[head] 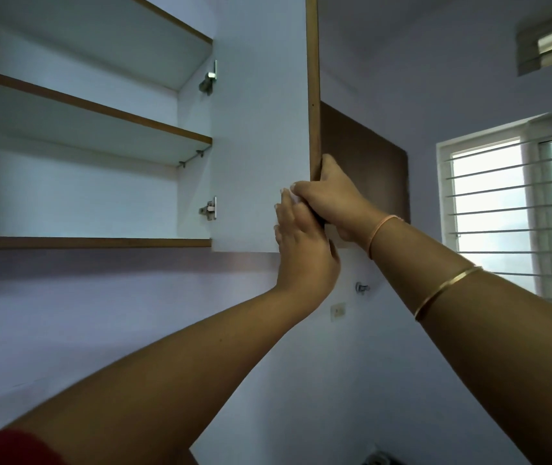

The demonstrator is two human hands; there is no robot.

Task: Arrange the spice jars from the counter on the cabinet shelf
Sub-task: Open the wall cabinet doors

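At the free edge of the open door [261, 129], low down, we have both hands. Our right hand [330, 201] wraps that edge, fingers curled onto the white inner face and thumb running up the brown rim. Our left hand [301, 245] lies flat on the inner face just below, fingers straight and touching the right hand; its thumb is hidden, so we cannot say whether it hooks behind. Both arms reach up and to the right, nearly straight. The jars are out of view; the task puts them on the counter. We judge them small, rigid and light, breakable if glass, best taken round the body, one to a hand. The shelf [93, 115] for them sits left of the door.
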